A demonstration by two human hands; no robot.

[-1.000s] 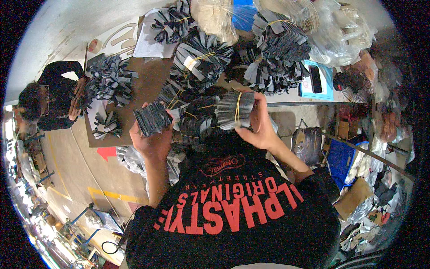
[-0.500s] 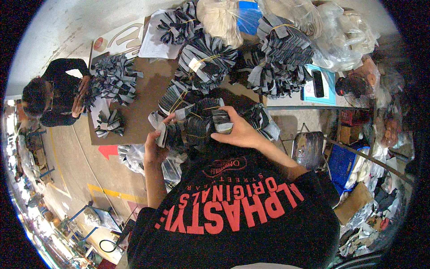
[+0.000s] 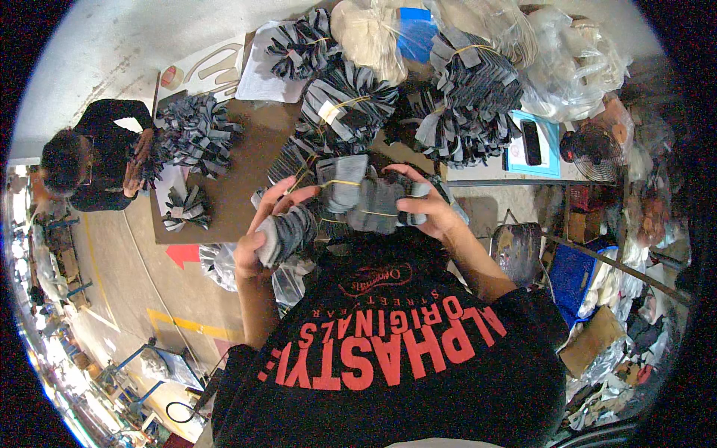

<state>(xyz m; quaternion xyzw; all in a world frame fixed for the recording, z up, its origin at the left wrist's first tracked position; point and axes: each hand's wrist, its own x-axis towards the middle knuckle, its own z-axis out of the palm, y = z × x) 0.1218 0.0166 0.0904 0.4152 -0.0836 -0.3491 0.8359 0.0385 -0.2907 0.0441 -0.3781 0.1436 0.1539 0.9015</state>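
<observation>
My left hand (image 3: 255, 243) is closed around a thick stack of grey fabric pieces (image 3: 287, 234), its layers fanned toward me. Close to the front of my shirt, my right hand (image 3: 432, 203) grips the right end of a fabric bundle (image 3: 376, 207) of grey and black strips. A yellow band crosses this bundle, and another banded grey bundle (image 3: 344, 181) leans against it, between my hands. Whether the left stack is joined to these bundles I cannot tell. Just beyond lies another dark bundle (image 3: 293, 162) with yellow bands.
Several banded bundles of strips (image 3: 348, 104) lie on the brown tabletop (image 3: 258, 127). A co-worker (image 3: 104, 153) handles a loose strip pile (image 3: 196, 134) at the left. A phone (image 3: 531, 142) on a blue folder and a fan (image 3: 594, 153) are at the right.
The bundles between my hands have turned, showing more of their pale grey faces. My left hand has shifted slightly left with its stack, and my right hand has moved right.
</observation>
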